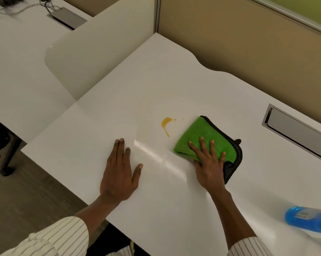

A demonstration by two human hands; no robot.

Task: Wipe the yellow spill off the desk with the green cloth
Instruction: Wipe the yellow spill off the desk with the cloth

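Note:
A small yellow spill (166, 124), curved like a comma with a few droplets beside it, lies on the white desk (137, 93). Just to its right rests the folded green cloth (202, 133) with a black edge. My right hand (208, 161) lies flat on the cloth's near part, fingers spread and pressing it down. The cloth's left corner is close to the spill's tail but does not cover it. My left hand (120, 174) rests palm down on the bare desk, left of the spill, holding nothing.
A blue bottle (308, 218) lies at the desk's near right. A metal cable hatch (294, 130) is set into the desk at the right. Beige partition walls (248, 43) stand behind. A second desk (17, 61) adjoins on the left.

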